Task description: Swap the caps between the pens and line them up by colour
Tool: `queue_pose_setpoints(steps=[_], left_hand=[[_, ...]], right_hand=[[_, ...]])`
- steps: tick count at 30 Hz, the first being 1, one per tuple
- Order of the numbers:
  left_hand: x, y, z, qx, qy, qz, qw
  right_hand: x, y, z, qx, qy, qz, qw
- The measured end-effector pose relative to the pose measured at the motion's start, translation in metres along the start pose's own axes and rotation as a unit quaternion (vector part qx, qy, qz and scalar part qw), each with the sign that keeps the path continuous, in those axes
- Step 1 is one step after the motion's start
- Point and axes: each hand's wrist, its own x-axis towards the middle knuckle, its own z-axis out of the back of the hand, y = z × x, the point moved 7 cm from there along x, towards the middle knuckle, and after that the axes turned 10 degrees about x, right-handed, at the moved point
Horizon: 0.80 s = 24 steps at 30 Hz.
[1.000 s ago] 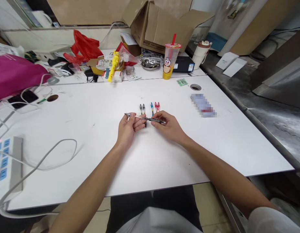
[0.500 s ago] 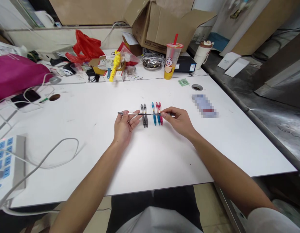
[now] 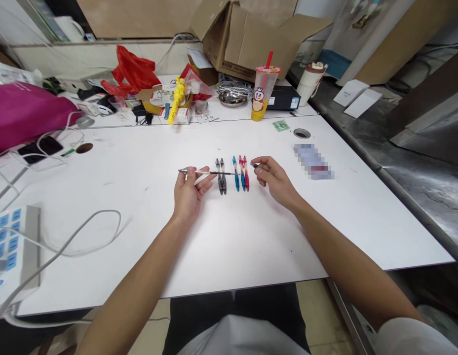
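Here on the white table (image 3: 229, 246), the left hand (image 3: 188, 195) grips a slim pen (image 3: 210, 172); right fingers (image 3: 260, 165) rest half-open beside lined-up pens (image 3: 236, 180).

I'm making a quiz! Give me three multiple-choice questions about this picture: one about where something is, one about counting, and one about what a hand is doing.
1. Where is the plastic cup with the red straw?
A. Inside the pink bag
B. Behind the pens, near the cardboard box
C. On the floor

2. How many pens lie in the row?
A. Three
B. Four
C. Five

3. What is the left hand doing?
A. Holding a thin metal tool
B. Pressing flat on the table
C. Lifting the cup

Answers:
1. B: the cup stands beyond the pens, in front of the box.
2. C: two dark, two blue and one red lie side by side.
3. A: the tool sticks out on both sides of the hand.
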Motion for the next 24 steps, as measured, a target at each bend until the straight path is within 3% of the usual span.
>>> queue_pose_setpoints(steps=[6, 12, 24], left_hand=[[-0.004, 0.002, -0.011, 0.010, 0.035, -0.017, 0.999], [-0.005, 0.005, -0.014, 0.016, 0.048, -0.016, 0.999], [0.002, -0.007, 0.010, 0.027, -0.051, -0.044, 0.997]], right_hand=[[-0.008, -0.013, -0.018, -0.060, 0.014, -0.032, 0.998], [-0.010, -0.015, -0.020, -0.089, -0.007, -0.017, 0.996], [-0.006, 0.002, -0.009, -0.120, -0.042, 0.017, 0.992]])
